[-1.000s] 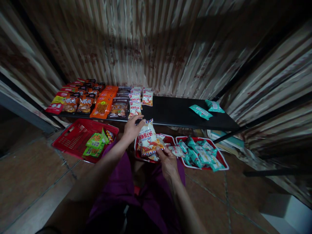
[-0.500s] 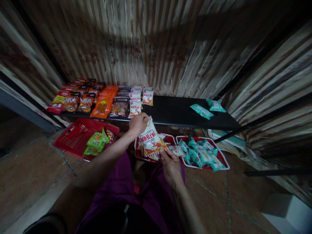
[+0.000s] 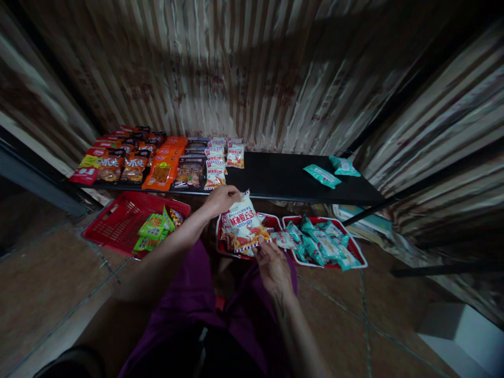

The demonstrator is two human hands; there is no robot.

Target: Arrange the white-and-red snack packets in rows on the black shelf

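Note:
A white and orange snack bag (image 3: 247, 224) with red lettering is held above the middle basket (image 3: 219, 251). My left hand (image 3: 223, 200) pinches its upper edge with closed fingers. Its lower right corner is gripped by my right hand (image 3: 271, 262). Similar white bags (image 3: 215, 174) lie on the black shelf (image 3: 268, 176) just beyond my left hand. One more white bag (image 3: 284, 240) rests across the rims between the middle and right baskets. What lies under the held bag is partly hidden.
Dark potato-chip bags (image 3: 189, 170), orange packets (image 3: 162, 168) and red bags (image 3: 88, 165) fill the shelf's left part. Two teal packets (image 3: 322, 176) lie toward its right end. Below stand a red basket (image 3: 114, 220) with green packets (image 3: 153, 227) and a basket of teal packets (image 3: 325, 245).
The held bag has turned slightly more upright in both hands. My view has shifted a little, so shelf and baskets sit slightly further left. Nothing was let go.

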